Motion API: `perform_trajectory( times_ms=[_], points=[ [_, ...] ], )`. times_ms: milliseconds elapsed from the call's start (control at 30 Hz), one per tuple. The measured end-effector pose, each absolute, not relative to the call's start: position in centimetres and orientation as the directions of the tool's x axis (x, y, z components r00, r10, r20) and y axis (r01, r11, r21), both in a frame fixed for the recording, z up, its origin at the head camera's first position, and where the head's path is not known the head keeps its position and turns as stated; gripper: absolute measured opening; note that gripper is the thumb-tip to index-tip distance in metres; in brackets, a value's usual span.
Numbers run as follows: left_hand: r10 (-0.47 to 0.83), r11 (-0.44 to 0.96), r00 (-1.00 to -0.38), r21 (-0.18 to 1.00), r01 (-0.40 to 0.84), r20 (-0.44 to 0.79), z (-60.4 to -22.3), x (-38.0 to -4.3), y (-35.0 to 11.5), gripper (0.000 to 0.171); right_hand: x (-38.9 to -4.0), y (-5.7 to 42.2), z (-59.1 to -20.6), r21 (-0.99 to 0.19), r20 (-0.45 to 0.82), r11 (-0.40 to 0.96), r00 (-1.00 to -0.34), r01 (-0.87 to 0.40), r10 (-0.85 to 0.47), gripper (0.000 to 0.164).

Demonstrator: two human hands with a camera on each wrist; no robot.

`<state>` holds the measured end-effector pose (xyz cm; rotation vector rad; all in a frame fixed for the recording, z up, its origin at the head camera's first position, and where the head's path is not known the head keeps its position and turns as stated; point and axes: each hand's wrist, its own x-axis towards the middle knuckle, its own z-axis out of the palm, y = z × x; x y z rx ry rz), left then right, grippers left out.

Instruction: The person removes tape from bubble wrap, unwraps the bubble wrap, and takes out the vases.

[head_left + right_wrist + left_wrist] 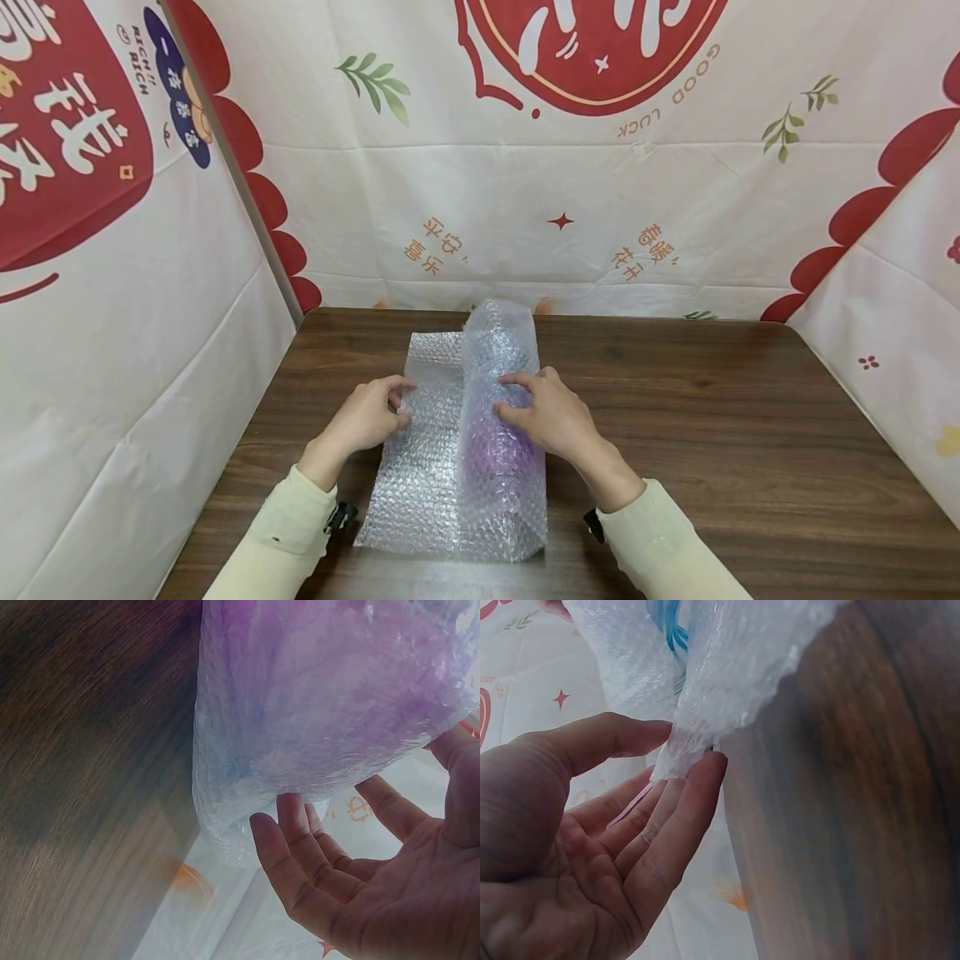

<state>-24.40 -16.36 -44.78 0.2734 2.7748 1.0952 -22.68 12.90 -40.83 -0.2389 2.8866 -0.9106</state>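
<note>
A sheet of clear bubble wrap [423, 450] lies on the table, its right part rolled around a bundle [501, 454] that shows purple and blue through the layers. My left hand [369, 414] pinches the sheet's left edge between thumb and fingers; the left wrist view shows the wrap's edge [686, 746] there. Fingers of my right hand [551, 417] rest against the upper side of the roll, spread and only slightly bent. In the right wrist view, fingertips [289, 806] touch the wrapped bundle [315, 697]. What is inside is mostly hidden; blue strands [675, 634] show in the left wrist view.
The dark wooden table [712, 433] extends to both sides of the wrap. A white printed cloth [525, 192] hangs behind the table's back edge, and similar cloths stand at left and right.
</note>
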Motion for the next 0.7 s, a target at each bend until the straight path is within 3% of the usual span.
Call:
perform_trajectory(
  times_ms=[700],
  points=[
    [0.201, 0.723, -0.973, 0.688, 0.066, -0.117, -46.7, -24.7, -16.6, 0.052, -22.6, 12.9, -40.9, -0.584, -0.054, 0.803, -0.982, -0.115, -0.179, 0.047]
  ],
)
